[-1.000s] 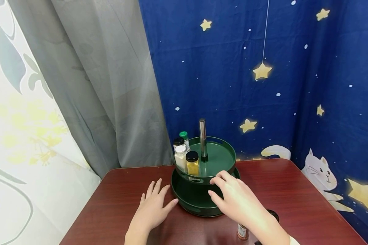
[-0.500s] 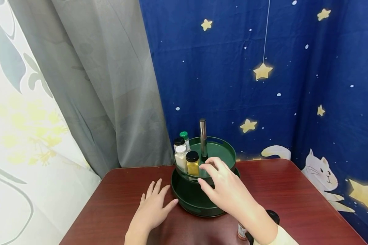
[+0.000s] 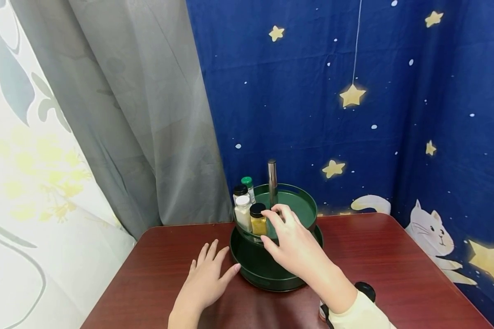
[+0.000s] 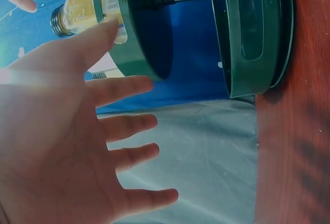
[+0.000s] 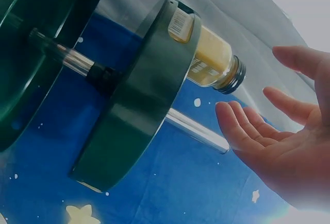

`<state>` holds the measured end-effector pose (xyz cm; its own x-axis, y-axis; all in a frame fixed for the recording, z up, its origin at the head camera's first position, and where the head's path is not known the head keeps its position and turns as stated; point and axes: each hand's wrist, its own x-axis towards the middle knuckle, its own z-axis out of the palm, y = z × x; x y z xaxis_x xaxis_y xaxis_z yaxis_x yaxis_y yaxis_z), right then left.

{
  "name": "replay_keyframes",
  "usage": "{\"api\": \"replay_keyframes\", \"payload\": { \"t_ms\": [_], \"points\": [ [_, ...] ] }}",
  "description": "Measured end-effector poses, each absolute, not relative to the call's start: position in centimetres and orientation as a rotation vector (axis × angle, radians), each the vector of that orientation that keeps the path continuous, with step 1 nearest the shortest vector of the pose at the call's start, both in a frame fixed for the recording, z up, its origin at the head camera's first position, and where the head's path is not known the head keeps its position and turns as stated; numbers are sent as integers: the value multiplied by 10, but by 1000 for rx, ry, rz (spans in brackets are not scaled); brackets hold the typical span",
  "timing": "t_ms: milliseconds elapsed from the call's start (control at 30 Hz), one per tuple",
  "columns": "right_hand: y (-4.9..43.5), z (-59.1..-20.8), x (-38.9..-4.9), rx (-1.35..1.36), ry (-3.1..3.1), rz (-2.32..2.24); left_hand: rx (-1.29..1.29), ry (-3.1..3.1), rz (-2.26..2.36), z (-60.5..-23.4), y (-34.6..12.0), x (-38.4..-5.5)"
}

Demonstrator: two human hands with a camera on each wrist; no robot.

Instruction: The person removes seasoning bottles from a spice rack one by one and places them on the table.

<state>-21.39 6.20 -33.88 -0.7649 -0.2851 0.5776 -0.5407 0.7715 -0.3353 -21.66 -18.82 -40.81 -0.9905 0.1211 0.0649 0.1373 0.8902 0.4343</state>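
- In hand, by judgement: reach toward the yellow jar (image 3: 258, 226), upright on the upper tray (image 3: 296, 201) near its front rim, just beside the white-capped jar (image 3: 242, 214).
- Right hand (image 3: 296, 249): thumb and fingers apart, nothing between them; just short of the black cap (image 5: 233, 74), with a gap visible in the right wrist view.
- Left hand (image 3: 206, 278): fingers straight and spread, holding nothing, near the lower tray (image 3: 267, 282); contact with the tray: cannot tell.
- Approach, probably best: from above and from the side away from the white-capped jar, to avoid a knock between the two.
- Set thumb and fingers on opposite sides of the cap or the shoulder below. Avoid a push on one edge only; likely to tip the jar.
- Grip high; lower down, likely interference from the rim.
- If lifting, raise straight up past the rim before any sideways travel. Mind the metal post (image 3: 272, 180) behind the fingertips.
- Possible swing of the tray under a sideways push; steady with the left hand if needed.
- Mind the black-capped bottle (image 3: 365, 290), partly hidden by the cream sleeve (image 3: 358, 313); lift the forearm when drawing back.
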Motion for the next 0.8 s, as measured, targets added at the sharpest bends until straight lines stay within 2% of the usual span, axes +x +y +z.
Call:
{"api": "replay_keyframes", "payload": {
  "t_ms": [800],
  "points": [
    [46, -331, -236, 650, -2475, 531, -181, -2966, -649, -411, -178, -216]
  ]
}}
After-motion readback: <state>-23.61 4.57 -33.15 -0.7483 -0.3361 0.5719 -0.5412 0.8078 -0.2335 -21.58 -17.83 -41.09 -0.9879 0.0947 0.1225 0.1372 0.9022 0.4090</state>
